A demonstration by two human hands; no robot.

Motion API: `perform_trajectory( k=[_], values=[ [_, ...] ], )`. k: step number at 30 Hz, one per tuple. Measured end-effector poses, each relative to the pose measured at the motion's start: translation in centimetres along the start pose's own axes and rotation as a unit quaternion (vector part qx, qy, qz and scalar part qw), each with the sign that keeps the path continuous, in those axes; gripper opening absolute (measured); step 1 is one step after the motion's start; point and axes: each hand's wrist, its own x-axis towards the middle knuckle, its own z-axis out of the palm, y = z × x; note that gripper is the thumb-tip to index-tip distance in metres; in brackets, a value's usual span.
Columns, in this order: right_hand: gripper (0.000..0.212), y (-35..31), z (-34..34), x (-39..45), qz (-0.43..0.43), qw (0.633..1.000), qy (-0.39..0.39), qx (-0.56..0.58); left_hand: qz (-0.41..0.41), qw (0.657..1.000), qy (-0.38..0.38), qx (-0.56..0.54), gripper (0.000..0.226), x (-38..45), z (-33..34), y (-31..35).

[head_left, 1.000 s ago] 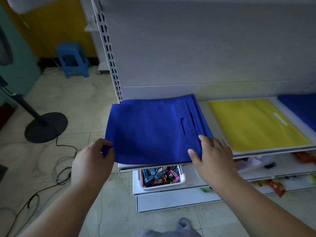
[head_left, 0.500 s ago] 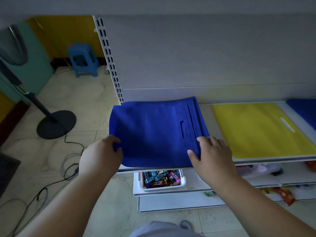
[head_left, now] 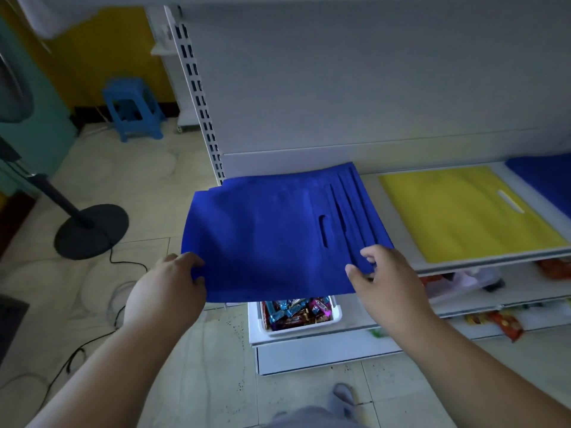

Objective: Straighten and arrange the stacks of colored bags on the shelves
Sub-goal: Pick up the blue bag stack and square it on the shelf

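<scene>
Head view: blue bag stack at frame centre, on shelf, front edge hanging over it, layers fanned at right side. Left hand pinches lower left corner. Right hand curls fingers on lower right edge. Yellow stack, right of centre, looks neat already. Judgement: this 1 stack not yet squared; pushing back remains.

My left hand hides the near left corner of the blue bags, and its fingertips are tucked out of sight under the cloth. The second blue stack is cut off by the right edge. The wrappers in the white bin are too small to read.
</scene>
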Motion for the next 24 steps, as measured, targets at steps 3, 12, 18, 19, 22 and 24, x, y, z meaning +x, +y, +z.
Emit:
perform_trajectory(
  k=[3, 12, 18, 19, 22, 24],
  values=[
    [0.038, -0.9, 0.2, 0.0, 0.018, 0.998, 0.021, 0.048, 0.011, 1.0, -0.005, -0.005, 0.035, 0.5, -0.2, -0.4],
    [0.045, -2.1, -0.3, 2.4, 0.051, 0.989, -0.044, 0.133, -0.001, 0.992, -0.014, -0.123, 0.036, 0.9, -0.2, -1.2],
    [0.042, -2.2, -1.4, 2.1, -0.026, 0.979, -0.161, 0.121, -0.045, 0.978, -0.04, -0.202, 0.032, 1.2, -0.3, -1.7],
    [0.04, -1.8, -1.5, 1.6, -0.046, 0.98, -0.162, 0.108, -0.049, 0.975, -0.034, -0.215, 0.028, 0.8, -0.3, -1.7],
    [0.04, -0.2, -2.2, -0.1, -0.091, 0.983, -0.133, 0.092, -0.048, 0.971, 0.005, -0.233, 0.019, -1.4, -0.7, -1.6],
    [0.042, 1.5, -3.2, -0.6, -0.1, 0.99, -0.083, 0.063, -0.042, 0.968, 0.034, -0.246, 0.017, -3.0, -0.9, -0.6]
  ],
)
